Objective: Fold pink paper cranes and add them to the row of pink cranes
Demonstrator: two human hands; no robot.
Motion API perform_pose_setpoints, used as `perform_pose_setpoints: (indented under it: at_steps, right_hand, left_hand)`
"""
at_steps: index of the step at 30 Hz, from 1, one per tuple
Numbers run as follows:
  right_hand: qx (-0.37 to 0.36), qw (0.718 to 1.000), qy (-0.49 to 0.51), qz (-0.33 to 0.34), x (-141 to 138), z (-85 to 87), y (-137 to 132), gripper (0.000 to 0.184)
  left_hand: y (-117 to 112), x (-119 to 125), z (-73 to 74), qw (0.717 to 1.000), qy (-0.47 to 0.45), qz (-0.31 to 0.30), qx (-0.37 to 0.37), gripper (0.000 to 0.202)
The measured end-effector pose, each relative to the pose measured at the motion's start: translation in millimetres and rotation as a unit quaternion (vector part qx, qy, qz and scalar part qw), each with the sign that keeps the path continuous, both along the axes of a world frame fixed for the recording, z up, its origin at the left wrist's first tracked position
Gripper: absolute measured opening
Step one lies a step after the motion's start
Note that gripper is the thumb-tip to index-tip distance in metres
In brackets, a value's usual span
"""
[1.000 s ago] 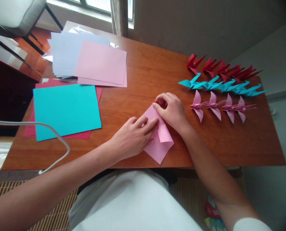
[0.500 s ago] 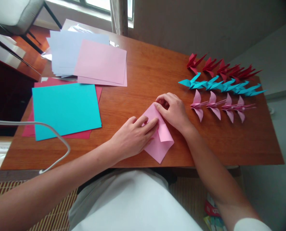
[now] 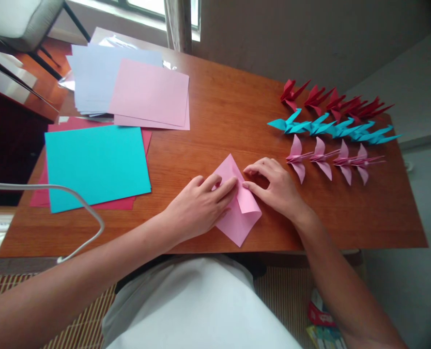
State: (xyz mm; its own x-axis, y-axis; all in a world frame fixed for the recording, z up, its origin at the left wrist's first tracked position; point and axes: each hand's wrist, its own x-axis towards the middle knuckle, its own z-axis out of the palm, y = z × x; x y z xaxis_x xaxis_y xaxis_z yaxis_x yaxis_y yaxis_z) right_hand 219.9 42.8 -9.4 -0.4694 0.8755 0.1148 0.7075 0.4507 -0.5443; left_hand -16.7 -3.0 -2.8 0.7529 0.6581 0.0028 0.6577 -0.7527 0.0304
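Observation:
A pink folded paper (image 3: pixel 237 213) lies on the wooden table (image 3: pixel 215 116) near its front edge. My left hand (image 3: pixel 199 206) rests flat on its left half, fingers stretched out and pressing it down. My right hand (image 3: pixel 277 186) sits at the paper's right edge, fingers curled loosely, the fingertips touching the raised flap along the fold. Neither hand lifts the paper off the table.
Rows of red cranes (image 3: pixel 331 102), cyan cranes (image 3: pixel 328 127) and pink cranes (image 3: pixel 328 159) lie at the right. A cyan sheet (image 3: pixel 95 165) over red paper lies at the left, with pink sheets (image 3: pixel 150 94) and pale lavender sheets (image 3: pixel 92 72) behind. A white cable (image 3: pixel 73 198) curves over the front left edge.
My right hand slid down from the paper's top corner along the right edge to the fold, leaving the corner uncovered. The left hand stayed pressing the paper.

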Motion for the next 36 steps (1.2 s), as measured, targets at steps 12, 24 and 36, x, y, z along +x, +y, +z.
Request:
perform_pose_setpoints:
  at_steps: [12,24,36]
  right_hand:
    - [0.064,0.996,-0.042,-0.053,-28.9,-16.1,36.9,0.019]
    - [0.052,0.994,-0.05,-0.083,-47.0,-14.5,63.6,0.022]
    - [0.033,0.999,-0.021,0.003,-5.5,-9.0,30.7,0.025]
  left_hand:
    - [-0.3,-0.7,-2.3,1.0,-0.002,0.0,-0.004,0.046]
    - [0.2,-1.5,-1.1,1.0,0.001,-0.005,-0.007,0.045]
    - [-0.3,-1.3,-1.2,1.0,-0.011,0.0,0.003,0.047]
